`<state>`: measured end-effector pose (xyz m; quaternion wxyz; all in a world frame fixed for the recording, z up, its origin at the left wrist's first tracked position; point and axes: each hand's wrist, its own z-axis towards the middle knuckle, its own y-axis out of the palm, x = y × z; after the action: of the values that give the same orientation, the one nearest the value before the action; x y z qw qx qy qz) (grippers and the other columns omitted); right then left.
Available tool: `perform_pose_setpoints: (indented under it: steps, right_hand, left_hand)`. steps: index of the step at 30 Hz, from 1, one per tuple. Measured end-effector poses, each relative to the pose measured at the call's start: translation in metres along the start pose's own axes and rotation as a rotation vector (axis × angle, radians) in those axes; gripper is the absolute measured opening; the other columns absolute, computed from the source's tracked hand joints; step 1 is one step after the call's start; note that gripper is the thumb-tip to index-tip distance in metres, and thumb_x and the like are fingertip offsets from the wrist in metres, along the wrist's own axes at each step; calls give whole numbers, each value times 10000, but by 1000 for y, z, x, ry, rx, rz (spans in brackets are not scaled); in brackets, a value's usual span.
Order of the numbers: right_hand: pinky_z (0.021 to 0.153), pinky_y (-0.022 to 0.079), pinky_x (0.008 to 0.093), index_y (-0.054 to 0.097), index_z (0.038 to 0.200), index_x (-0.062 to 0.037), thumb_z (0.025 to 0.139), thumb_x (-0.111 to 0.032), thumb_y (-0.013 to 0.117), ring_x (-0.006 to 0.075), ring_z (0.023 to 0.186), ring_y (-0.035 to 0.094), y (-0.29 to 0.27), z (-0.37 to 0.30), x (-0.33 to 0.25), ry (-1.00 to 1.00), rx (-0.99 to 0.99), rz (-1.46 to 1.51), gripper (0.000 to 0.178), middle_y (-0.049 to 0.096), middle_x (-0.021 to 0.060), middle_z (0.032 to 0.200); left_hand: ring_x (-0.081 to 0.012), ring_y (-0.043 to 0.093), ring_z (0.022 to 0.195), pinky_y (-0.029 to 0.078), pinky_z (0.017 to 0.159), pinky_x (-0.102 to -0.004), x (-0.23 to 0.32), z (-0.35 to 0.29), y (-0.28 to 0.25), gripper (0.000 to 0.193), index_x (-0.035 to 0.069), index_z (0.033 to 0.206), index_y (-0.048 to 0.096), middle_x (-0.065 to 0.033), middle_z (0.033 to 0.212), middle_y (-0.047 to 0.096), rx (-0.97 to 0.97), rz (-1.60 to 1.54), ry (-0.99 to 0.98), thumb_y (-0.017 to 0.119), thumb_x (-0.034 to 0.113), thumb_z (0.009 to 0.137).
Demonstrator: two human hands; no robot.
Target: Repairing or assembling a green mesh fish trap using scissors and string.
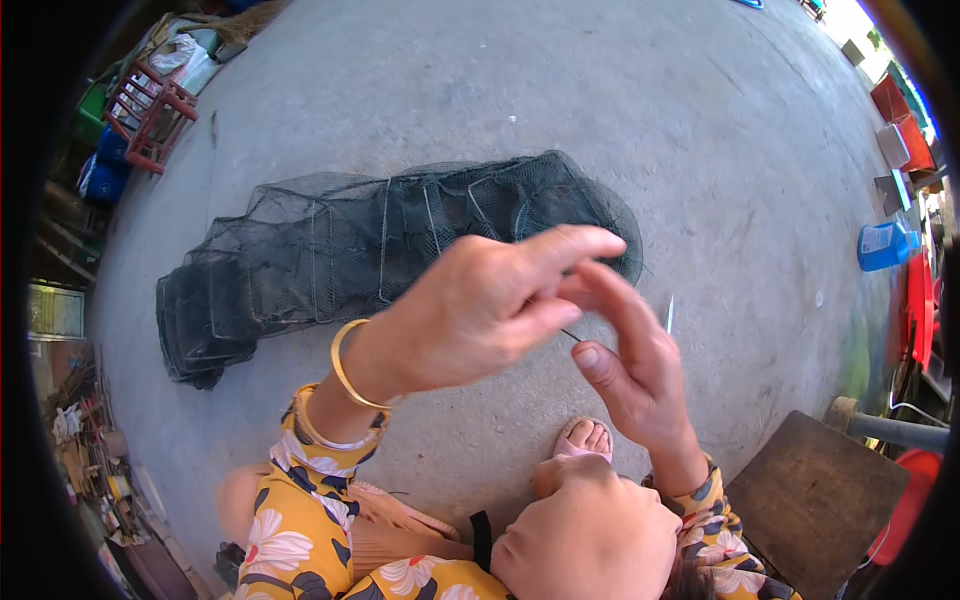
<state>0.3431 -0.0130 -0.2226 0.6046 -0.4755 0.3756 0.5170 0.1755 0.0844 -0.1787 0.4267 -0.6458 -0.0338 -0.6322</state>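
Both hands meet above a dark green mesh net trap [345, 250] with rectangular frames, which lies on the concrete floor. My left hand [480, 300], with a gold bangle at the wrist, has its index finger stretched out and its thumb pressed toward the folded fingers. From beneath that thumb comes a short, thin dark strand [571, 335]; its other end is near my right thumb. My right hand [640, 360] has its thumb apart from its curved fingers, whose tips pass partly behind my left hand. A slim, pale pointed object [670, 315] lies on the floor beyond my right hand.
A dark square board or stool top [820, 500] is at the lower right. A blue jug [885, 246] and red items [918, 305] line the right side. A reddish wooden chair [150, 115] stands at the far left, and assorted clutter [105, 460] fills the left edge.
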Motion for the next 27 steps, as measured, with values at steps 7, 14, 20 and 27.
perform_pose_setpoints:
  steps: [7, 14, 20, 27]
  right_hand:
    - [424, 281, 219, 616, 921, 20, 961, -123, 507, 50, 467, 365, -39, -95, 32, 755, 101, 447, 184, 490, -8, 591]
    - [458, 278, 269, 599, 836, -34, 910, -157, 526, 103, 526, 386, -47, -224, 86, 1054, 288, -56, 161, 432, -7, 615]
    - [563, 363, 343, 601, 931, -37, 845, -97, 568, 218, 653, 482, -35, -244, 140, 957, 173, -268, 110, 514, 68, 774]
    - [686, 461, 429, 603, 1042, -41, 768, -26, 616, 352, 802, 594, -16, -264, 193, 831, 48, -510, 275, 609, 156, 958]
  left_hand:
    - [-39, 472, 568, 397, 528, -187, -29, -1, -13, 490, 51, 1323, 508, 39, 679, 559, -2, -325, -170, 676, 152, 874]
    - [-42, 535, 569, 418, 493, -175, -164, -5, -13, 227, 23, 1111, 611, 5, 716, 584, 385, -361, -514, 576, 163, 936]
    - [-64, 555, 564, 429, 480, -193, -209, -35, 9, 174, 9, 1029, 635, -10, 734, 597, 230, -228, -698, 578, 96, 889]
    - [-84, 597, 580, 455, 480, -214, -182, -35, 17, 161, -24, 985, 640, -49, 826, 644, -52, -212, -652, 564, 41, 859]
